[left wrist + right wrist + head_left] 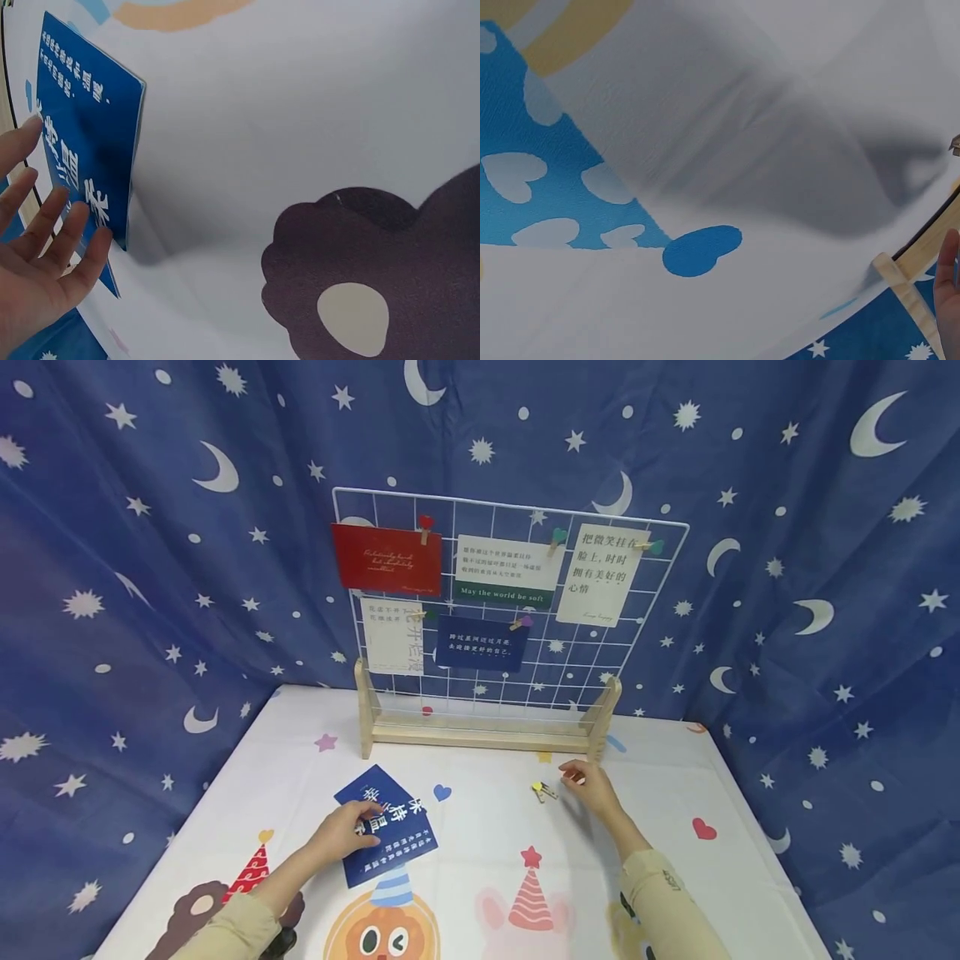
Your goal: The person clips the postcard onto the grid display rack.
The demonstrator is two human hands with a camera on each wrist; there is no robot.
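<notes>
Two overlapping blue cards with white lettering point(401, 847) lie on the table at the left. Over them is my left hand point(345, 833), fingers spread and slightly bent; in the left wrist view the fingertips point(97, 240) lie against or just above the cards point(105, 135). Whether they touch is hard to tell. My right hand point(592, 789) hovers with loosely bent fingers just right of small wooden clips point(542, 790), one with a yellow top. Nothing shows between its fingers. Only part of that hand point(949, 300) enters the right wrist view.
Behind the hands stands a white wire grid point(577, 652) on a wooden base point(480, 737). Clipped to it are several cards, among them a red one point(390, 560) and a dark blue one point(480, 643). A starry blue curtain point(825, 568) surrounds the white printed tablecloth point(480, 827).
</notes>
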